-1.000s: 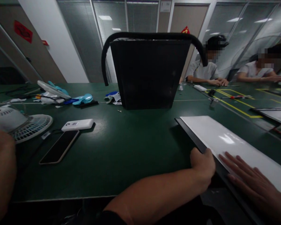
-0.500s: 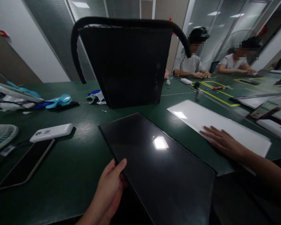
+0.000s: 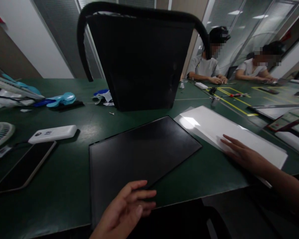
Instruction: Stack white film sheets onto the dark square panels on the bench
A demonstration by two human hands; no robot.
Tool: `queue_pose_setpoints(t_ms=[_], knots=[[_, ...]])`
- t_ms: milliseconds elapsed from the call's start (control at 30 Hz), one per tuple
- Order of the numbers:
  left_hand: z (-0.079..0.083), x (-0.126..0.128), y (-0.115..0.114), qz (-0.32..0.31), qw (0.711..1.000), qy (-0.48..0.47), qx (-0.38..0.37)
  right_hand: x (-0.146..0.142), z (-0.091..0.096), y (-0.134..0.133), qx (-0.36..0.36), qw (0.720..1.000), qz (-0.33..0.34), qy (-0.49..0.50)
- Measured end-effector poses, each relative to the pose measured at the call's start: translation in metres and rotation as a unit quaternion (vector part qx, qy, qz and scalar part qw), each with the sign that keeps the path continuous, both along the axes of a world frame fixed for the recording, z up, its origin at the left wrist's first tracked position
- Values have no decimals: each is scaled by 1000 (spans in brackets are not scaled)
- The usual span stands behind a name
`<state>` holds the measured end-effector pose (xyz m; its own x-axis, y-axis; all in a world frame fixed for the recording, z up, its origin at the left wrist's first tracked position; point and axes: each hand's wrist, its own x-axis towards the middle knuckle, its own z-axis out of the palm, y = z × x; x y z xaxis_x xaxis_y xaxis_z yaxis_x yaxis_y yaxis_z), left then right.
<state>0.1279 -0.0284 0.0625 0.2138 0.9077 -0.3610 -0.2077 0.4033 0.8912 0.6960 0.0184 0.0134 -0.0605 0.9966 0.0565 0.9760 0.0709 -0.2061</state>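
A thin black panel with a glossy face, like a screen panel [image 3: 137,146], lies on the green table, its long edges running up to the right. Over its near edge is my left hand [image 3: 127,207], fingers spread and thumb apart, holding nothing; I cannot tell whether it touches the panel. To the right lies a glossy white sheet [image 3: 229,132], with a clear film edge showing along its left side. My right hand [image 3: 246,157] rests on the sheet's near side with its fingers stretched out.
Behind the panel stands a large dark board [image 3: 144,66] with a black curved tube over it. A phone [image 3: 25,166], a white power bank [image 3: 53,133] and a fan [image 3: 1,135] are at left. Two people [image 3: 206,68] sit at the far right, near yellow tape lines.
My left hand has let go of the black panel, which has turned and moved left to lie on the table. My right hand stays on the white sheet; clear film now shows at its left.
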Motion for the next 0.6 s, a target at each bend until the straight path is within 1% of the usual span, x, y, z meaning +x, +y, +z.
queue_pose_setpoints(t_ms=[33, 67, 100, 133, 167, 233, 300, 367, 433, 500, 533, 600], knots=[[-3, -7, 6, -5, 994, 80, 80, 2, -2, -2, 4, 1000, -6, 1], [-7, -15, 13, -18, 972, 172, 160, 3, -5, -3, 8, 1000, -10, 4], [-12, -23, 21, -47, 937, 261, 229, 4, -7, -4, 11, 1000, -11, 7], [-18, -31, 28, -82, 895, 341, 275, 4, -9, -5, 13, 1000, -12, 9], [-24, -38, 34, -111, 857, 404, 300, 4, -10, -6, 15, 1000, -15, 10], [-34, -54, 43, -152, 797, 487, 322, 4, -12, -6, 18, 999, -28, 6], [-41, -69, 48, -173, 755, 537, 334, 4, -12, -6, 19, 999, -49, -8], [-44, -85, 52, -170, 717, 581, 345, 5, -11, -5, 27, 996, -74, -31], [-46, -102, 56, -129, 680, 631, 350, 6, -8, -4, 44, 992, -99, -60], [-50, -117, 60, -63, 648, 682, 334, 3, -3, -3, 67, 987, -118, -85], [-52, -123, 62, -35, 639, 699, 319, -1, 0, -3, 80, 985, -124, -94], [-55, -132, 66, -12, 639, 714, 288, -15, 6, -3, 118, 980, -114, -108]])
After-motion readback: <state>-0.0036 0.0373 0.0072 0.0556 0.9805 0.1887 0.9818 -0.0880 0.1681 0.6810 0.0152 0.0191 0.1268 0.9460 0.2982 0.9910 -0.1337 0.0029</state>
